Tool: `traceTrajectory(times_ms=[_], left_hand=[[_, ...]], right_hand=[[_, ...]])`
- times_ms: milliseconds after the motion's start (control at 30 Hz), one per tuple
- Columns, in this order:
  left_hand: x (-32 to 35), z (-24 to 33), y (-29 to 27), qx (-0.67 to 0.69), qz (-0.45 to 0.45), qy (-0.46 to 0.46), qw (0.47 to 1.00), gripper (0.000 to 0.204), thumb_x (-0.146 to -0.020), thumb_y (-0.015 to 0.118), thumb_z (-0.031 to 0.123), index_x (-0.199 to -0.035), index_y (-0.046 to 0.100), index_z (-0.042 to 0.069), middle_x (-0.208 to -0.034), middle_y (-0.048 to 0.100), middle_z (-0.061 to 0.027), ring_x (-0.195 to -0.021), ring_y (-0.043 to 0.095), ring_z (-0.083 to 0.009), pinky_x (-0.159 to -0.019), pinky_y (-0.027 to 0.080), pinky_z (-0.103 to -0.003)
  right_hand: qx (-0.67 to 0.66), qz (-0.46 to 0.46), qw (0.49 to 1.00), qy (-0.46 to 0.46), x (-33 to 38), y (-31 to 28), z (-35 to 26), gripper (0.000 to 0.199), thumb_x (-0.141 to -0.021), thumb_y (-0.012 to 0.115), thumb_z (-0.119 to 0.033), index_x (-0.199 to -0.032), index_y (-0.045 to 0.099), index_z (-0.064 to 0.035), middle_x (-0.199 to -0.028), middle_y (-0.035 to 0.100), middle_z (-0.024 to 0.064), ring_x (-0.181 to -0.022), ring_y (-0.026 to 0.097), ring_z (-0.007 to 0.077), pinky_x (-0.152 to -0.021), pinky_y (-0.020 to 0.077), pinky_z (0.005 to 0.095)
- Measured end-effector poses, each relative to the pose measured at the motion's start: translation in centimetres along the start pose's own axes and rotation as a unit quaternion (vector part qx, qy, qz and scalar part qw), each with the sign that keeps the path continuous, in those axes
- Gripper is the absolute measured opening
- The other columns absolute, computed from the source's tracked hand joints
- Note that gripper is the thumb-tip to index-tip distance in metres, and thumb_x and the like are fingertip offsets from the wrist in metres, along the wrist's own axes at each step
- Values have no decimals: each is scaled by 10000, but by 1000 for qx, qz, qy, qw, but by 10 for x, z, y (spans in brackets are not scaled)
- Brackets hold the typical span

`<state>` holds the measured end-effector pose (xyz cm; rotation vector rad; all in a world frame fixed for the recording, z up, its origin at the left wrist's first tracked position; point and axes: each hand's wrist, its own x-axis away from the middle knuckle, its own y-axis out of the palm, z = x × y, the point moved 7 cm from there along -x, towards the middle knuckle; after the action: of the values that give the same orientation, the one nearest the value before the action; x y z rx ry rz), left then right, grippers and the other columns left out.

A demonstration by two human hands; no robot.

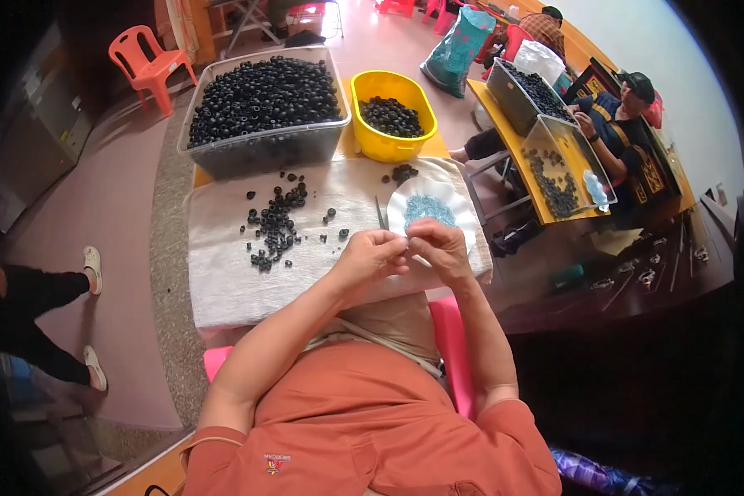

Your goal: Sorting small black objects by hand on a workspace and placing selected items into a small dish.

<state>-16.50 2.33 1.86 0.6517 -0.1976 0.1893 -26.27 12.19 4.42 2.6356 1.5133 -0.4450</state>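
**A:** What are the fingers doing?

**B:** Both hands meet over the near edge of the table. The left hand (370,256) and the right hand (436,246) touch at the fingertips, pinched on something tiny. It is too small for me to see, so I can't tell which way it points.

**A:** What is next to them?

**B:** Just past the right hand, at twelve o'clock, sits a white scalloped plate (463,217) with a little heap of blue bits (429,210). The hand covers the plate's near edge. A thin metal tool (381,213) lies beside the plate, its long side running from six to twelve o'clock.

**A:** And farther out?

**B:** At ten o'clock, loose black rings (277,223) are spread on the white cloth (223,273). A small pile of black rings (403,173) lies at twelve. Behind that stand a yellow tub (393,142) and a big clear bin (256,153), both holding black rings. At two o'clock another person (616,124) sits at a yellow table (504,132) with more bins.
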Motion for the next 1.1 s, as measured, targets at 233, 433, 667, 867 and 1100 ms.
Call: traceTrajectory(times_ms=[233,433,667,867,1100], left_hand=[[13,0,-12,52,-10,-6,999,152,-952,647,195,-990,632,48,-884,629,6,-768,606,-72,-720,571,-254],[25,3,-26,66,47,23,996,125,-945,653,160,-972,635,39,-858,621,-7,-755,603,-81,-702,572,-254],[41,-7,-52,63,75,40,994,140,-922,669,102,-1019,639,6,-925,659,-61,-792,629,-119,-721,569,-281],[52,-4,-58,43,78,53,995,145,-932,649,88,-1045,631,-1,-917,645,-54,-810,633,-119,-752,576,-261],[58,-6,-63,33,88,52,994,136,-923,663,96,-1026,631,14,-925,656,-51,-801,640,-125,-745,572,-257]], right_hand=[[-63,-6,997,45,-2,24,2,101,-924,613,18,-1012,652,49,-1000,627,67,-901,612,111,-792,513,241],[-43,-8,997,67,-4,39,12,102,-928,630,-22,-999,658,46,-943,645,51,-822,636,106,-731,525,236],[78,-53,996,0,-4,58,9,74,-912,657,-28,-967,652,21,-866,632,49,-774,629,102,-677,504,227],[182,-89,979,-35,-4,70,5,93,-888,687,-47,-964,659,-1,-845,630,59,-749,611,110,-656,479,242],[143,-87,983,-71,-6,77,7,101,-871,705,-50,-954,680,3,-824,646,57,-749,611,112,-652,476,238]])
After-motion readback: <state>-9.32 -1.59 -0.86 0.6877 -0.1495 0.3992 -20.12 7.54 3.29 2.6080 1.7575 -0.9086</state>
